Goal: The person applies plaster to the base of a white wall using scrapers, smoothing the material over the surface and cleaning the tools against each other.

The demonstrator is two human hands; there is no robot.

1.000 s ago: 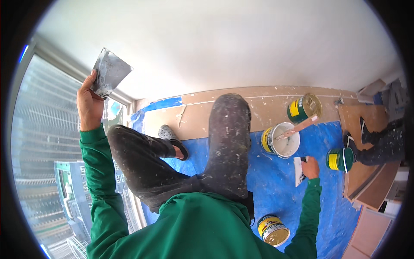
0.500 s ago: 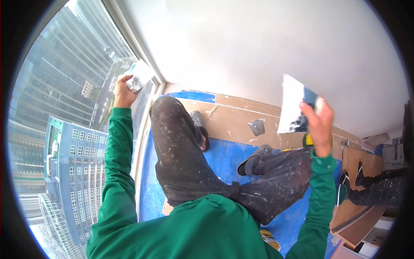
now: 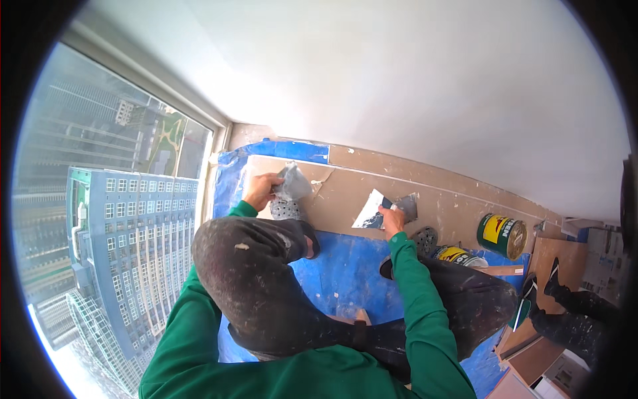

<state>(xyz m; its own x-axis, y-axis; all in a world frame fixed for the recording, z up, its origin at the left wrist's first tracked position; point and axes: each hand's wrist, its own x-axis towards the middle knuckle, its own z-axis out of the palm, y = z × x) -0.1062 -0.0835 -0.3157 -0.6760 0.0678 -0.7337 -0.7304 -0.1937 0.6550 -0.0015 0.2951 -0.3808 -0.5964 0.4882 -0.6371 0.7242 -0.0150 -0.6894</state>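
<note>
My left hand (image 3: 261, 192) is closed on a grey putty knife (image 3: 292, 183), a flat blade held low over the brown floor covering, above my left clog. Closed on a second putty knife (image 3: 369, 211) is my right hand (image 3: 393, 220); white putty and dark smears cover that blade. Just beside the right hand, a loose grey sheet-like blade (image 3: 408, 205) lies on the covering, partly hidden by the hand. Both hands are down near my feet, between the knees and the white wall (image 3: 412, 80).
A green and yellow can (image 3: 502, 236) stands right of my feet; another can (image 3: 458, 256) is partly hidden by my right leg. Blue sheeting (image 3: 352, 272) covers the floor. A tall window (image 3: 133, 133) is at left. Another person's legs (image 3: 571, 316) are at far right.
Both hands have come down from raised positions, each still gripping its putty knife. The left moved right, away from the window; the right moved left. The green can shows more fully.
</note>
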